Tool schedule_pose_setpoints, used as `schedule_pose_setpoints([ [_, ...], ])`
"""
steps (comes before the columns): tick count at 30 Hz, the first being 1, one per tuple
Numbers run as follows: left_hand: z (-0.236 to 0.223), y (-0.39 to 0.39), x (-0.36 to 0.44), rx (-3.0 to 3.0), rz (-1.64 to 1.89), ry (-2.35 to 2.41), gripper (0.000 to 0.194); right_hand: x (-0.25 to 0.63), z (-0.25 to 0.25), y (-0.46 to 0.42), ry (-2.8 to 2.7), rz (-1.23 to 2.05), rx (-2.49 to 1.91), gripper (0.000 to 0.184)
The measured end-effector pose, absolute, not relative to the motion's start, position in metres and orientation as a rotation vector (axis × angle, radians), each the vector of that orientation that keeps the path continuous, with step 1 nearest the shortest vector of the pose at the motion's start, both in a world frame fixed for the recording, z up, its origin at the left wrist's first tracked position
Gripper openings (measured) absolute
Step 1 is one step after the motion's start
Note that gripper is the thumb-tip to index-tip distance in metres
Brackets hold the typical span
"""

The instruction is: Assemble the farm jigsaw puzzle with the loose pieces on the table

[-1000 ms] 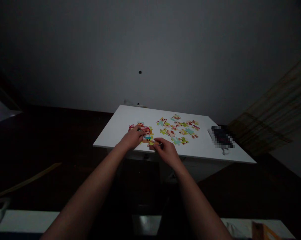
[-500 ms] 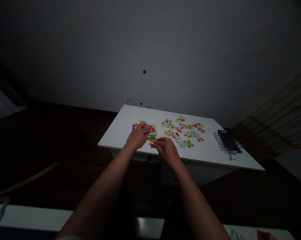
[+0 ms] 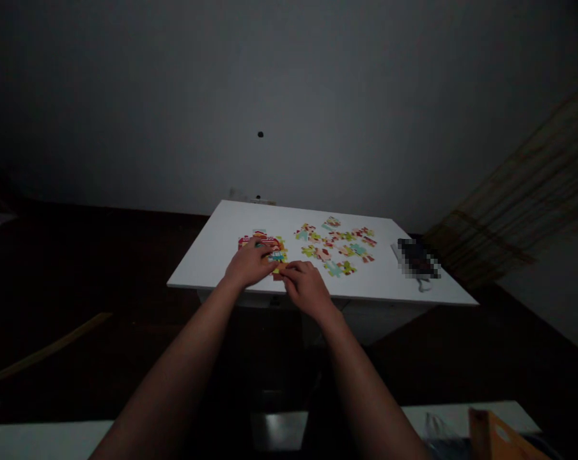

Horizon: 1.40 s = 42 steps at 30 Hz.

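Observation:
A small white table (image 3: 212, 255) carries a joined patch of colourful jigsaw pieces (image 3: 263, 243) at its front left. My left hand (image 3: 247, 265) lies on that patch with fingers curled down onto it. My right hand (image 3: 304, 285) rests at the patch's near right corner, fingertips pinched on a piece at the patch's edge (image 3: 280, 268). Several loose puzzle pieces (image 3: 337, 246) are scattered to the right of both hands.
A dark, blurred flat object (image 3: 417, 260) on a white cord lies at the table's right end. A striped curtain (image 3: 523, 217) hangs at the right. The floor around is dark. A pale surface (image 3: 39, 441) and an orange box corner (image 3: 500, 437) show at the bottom.
My right hand has moved left, in against the patch, its fingers closing on the edge piece. My left hand has stayed on the patch. The view shifted slightly.

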<state>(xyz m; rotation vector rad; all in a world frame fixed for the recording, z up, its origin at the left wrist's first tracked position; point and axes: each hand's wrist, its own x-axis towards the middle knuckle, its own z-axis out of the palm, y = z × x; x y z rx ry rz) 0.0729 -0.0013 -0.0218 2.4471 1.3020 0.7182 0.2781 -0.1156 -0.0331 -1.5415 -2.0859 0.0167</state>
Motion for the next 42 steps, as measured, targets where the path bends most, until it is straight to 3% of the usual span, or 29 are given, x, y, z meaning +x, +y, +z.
schedule_pose_setpoints([
  [21, -0.030, 0.014, 0.071, 2.447, 0.700, 1.332, 0.064, 0.279, -0.017, -0.123, -2.062, 0.037, -1.590, 0.033],
  [25, -0.031, 0.017, 0.070, 2.433, 0.682, 1.361, 0.063, 0.333, -0.008, -0.116, -1.933, 0.016, -1.652, 0.034],
  [33, -0.037, 0.022, 0.072, 2.442, 0.804, 1.327, 0.047, 0.495, 0.002, -0.071, -1.368, -0.135, -2.382, 0.046],
  [42, -0.043, 0.033, 0.063, 2.176, 1.228, 1.417, 0.043, 0.549, -0.008, -0.019, -1.378, -0.074, -2.585, 0.046],
])
